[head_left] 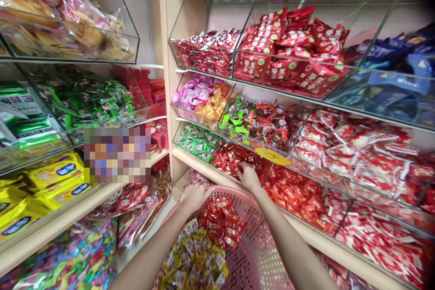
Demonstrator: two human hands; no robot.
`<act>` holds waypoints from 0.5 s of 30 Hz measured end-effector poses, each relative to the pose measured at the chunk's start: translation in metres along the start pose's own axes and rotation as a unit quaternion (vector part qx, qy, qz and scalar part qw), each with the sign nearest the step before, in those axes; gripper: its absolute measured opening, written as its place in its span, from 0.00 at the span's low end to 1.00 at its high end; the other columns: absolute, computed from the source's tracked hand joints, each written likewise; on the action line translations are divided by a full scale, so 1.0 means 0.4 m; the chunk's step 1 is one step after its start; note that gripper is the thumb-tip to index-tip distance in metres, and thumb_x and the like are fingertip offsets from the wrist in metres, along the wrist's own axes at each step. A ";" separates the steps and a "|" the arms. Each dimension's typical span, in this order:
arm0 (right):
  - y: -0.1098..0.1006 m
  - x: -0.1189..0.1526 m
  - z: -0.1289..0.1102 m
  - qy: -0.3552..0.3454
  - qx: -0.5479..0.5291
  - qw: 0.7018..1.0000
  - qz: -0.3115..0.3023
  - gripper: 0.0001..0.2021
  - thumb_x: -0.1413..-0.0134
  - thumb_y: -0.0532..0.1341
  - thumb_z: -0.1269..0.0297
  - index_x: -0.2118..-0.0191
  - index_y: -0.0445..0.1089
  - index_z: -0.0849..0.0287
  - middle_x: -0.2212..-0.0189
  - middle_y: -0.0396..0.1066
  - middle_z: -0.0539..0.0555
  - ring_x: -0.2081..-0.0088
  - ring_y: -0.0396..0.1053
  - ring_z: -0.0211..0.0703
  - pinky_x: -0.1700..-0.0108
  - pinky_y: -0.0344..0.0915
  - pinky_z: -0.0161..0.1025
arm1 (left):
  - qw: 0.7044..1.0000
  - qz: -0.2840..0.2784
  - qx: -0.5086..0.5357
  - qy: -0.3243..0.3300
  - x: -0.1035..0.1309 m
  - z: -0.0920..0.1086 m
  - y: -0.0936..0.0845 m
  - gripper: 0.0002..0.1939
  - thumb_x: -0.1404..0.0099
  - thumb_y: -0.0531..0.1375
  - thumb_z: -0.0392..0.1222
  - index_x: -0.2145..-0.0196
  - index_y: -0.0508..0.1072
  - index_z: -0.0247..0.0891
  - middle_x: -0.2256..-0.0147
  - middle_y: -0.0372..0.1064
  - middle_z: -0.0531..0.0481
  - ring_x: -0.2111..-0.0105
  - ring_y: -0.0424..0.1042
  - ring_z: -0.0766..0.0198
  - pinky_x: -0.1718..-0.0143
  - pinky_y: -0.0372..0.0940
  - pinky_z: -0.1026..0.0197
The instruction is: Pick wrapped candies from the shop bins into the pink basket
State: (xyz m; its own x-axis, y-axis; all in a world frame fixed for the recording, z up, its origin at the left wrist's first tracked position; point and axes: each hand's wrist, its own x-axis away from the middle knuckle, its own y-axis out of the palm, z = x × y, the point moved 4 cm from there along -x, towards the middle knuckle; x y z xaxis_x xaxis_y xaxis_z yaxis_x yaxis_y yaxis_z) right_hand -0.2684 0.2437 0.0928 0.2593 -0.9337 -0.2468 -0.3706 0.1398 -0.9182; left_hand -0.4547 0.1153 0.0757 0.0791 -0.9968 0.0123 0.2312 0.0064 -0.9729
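A pink perforated basket [272,253] stands in the lower middle, its far rim by the shelf edge. Inside it lie yellow-wrapped candies [195,258] and red-wrapped candies [222,222], the red ones behind. My left hand [194,195] is closed on the basket's far left rim. Beyond the rim, my right hand [248,176] reaches into a bin of small dark red candies [234,158]; its fingertips are among the wrappers, and whether they hold any is hidden.
A yellow price tag [273,156] hangs above the red candy bin. Clear-fronted bins hold green candies [197,142], orange-red candies [299,192] and large red packets [288,50]. A wooden shelf post [166,31] rises left of centre. Yellow packets [56,174] fill the left shelf.
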 end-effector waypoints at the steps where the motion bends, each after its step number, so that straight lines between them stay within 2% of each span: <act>1: 0.013 -0.007 0.009 0.006 -0.016 1.000 -0.008 0.12 0.49 0.54 0.70 0.57 0.65 0.60 0.61 0.70 0.57 0.59 0.66 0.42 0.63 0.58 0.34 | 1.000 -0.003 0.003 0.000 0.000 0.000 0.000 0.37 0.39 0.32 0.64 0.60 0.71 0.37 0.66 0.73 0.39 0.64 0.72 0.50 0.64 0.64 0.51; 6: 0.046 -0.017 0.031 0.001 -0.053 0.998 -0.025 0.15 0.50 0.55 0.70 0.54 0.65 0.59 0.61 0.71 0.55 0.61 0.68 0.41 0.63 0.59 0.34 | 1.000 -0.007 0.001 -0.008 -0.001 0.004 0.002 0.38 0.39 0.33 0.64 0.60 0.71 0.36 0.66 0.72 0.37 0.64 0.72 0.50 0.62 0.63 0.51; 10: 0.054 -0.018 0.042 0.011 -0.089 0.995 -0.036 0.15 0.52 0.57 0.70 0.56 0.65 0.60 0.62 0.71 0.55 0.61 0.68 0.41 0.63 0.59 0.34 | 1.000 0.003 -0.012 -0.008 -0.002 0.006 0.005 0.38 0.39 0.32 0.65 0.60 0.71 0.36 0.67 0.72 0.38 0.65 0.72 0.50 0.64 0.63 0.51; 15: 0.050 -0.017 0.039 0.026 -0.110 0.993 -0.041 0.15 0.55 0.58 0.70 0.58 0.65 0.61 0.67 0.71 0.53 0.68 0.67 0.37 0.68 0.57 0.32 | 1.000 0.005 -0.024 0.006 -0.008 0.000 0.017 0.39 0.39 0.31 0.65 0.59 0.71 0.37 0.67 0.72 0.38 0.66 0.73 0.50 0.65 0.64 0.51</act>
State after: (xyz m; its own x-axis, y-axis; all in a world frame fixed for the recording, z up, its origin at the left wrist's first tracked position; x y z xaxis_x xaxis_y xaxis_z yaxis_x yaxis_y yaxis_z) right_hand -0.2637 0.2579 0.0713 0.2519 -0.9556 -0.1528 -0.5369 -0.0066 -0.8436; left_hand -0.4534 0.1183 0.0691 0.0701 -0.9975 -0.0008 0.1832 0.0136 -0.9830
